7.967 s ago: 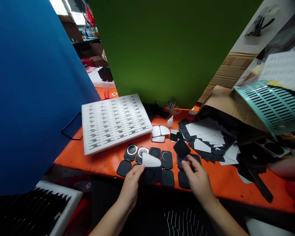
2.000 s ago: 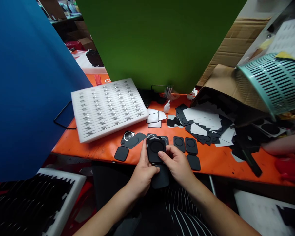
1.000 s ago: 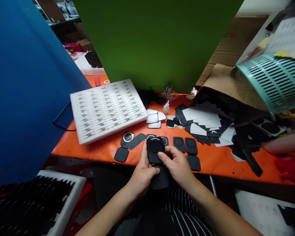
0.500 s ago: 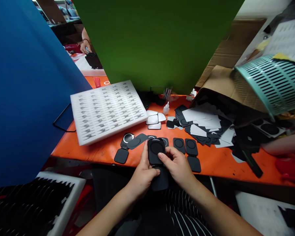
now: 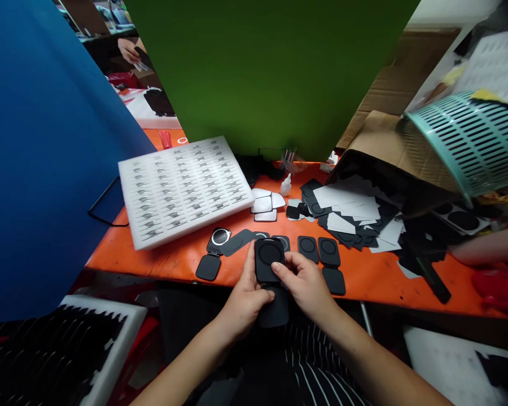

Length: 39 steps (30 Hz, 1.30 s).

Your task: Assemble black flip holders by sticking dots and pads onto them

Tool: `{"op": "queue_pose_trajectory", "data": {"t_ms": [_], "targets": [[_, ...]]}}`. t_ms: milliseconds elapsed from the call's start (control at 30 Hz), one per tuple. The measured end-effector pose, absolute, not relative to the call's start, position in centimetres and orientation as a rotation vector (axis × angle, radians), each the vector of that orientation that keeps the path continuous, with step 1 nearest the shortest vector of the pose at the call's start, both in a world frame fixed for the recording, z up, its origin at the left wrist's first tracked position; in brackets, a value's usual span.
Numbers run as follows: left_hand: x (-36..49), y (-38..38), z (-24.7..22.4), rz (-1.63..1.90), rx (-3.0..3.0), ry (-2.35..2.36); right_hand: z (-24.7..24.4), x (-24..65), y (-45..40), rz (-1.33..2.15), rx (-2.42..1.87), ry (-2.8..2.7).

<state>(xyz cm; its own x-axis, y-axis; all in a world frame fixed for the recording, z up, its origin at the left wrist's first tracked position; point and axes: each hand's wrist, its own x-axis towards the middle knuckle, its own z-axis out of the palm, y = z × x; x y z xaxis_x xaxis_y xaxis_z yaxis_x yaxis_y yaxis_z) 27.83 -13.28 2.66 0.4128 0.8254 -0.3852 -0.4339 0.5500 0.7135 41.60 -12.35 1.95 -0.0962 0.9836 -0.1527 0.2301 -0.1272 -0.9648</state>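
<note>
Both hands hold a black folding charger pad (image 5: 270,260), opened out into two hinged panels, over the table's front edge. Its upper panel bears a ring mark. My left hand (image 5: 246,296) is closed around its left side, thumb on the hinge area. My right hand (image 5: 307,282) grips the right side, with its thumb pressed on the upper panel's face. Behind the hands lie similar black pads, among them a two-panel one (image 5: 331,252) at right and one with a bare silver ring (image 5: 220,237) at left. A dark cover sheet (image 5: 237,242) leans beside that one.
A white foam tray (image 5: 186,192) with rows of metal pieces lies at left. White-backed sheets (image 5: 347,200) spill from a carton at right, below a teal basket (image 5: 474,146). A small white bottle (image 5: 285,186) stands mid-table. Another person's hand (image 5: 129,51) shows beyond the green panel.
My hands and the pad keep nearly the same pose; the view shifts very slightly. The other person's hand in the background has risen and moved left, with a dark piece in it.
</note>
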Motion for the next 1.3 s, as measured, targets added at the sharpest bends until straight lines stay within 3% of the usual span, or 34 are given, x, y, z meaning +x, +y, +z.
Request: {"op": "queue_pose_trajectory", "data": {"t_ms": [1033,1167,1300], "targets": [[27.9,-13.4,2.4,0.825,0.617,0.803,2.2,41.5,-12.3,1.161,-1.527,-1.486],[27.9,-13.6,2.1,0.837,0.761,0.860,2.2,41.5,-12.2,1.059,-1.581,-1.554],[27.6,-14.1,1.1,0.889,1.146,1.068,2.2,42.1,-11.3,1.168,-1.576,-1.597]]}}
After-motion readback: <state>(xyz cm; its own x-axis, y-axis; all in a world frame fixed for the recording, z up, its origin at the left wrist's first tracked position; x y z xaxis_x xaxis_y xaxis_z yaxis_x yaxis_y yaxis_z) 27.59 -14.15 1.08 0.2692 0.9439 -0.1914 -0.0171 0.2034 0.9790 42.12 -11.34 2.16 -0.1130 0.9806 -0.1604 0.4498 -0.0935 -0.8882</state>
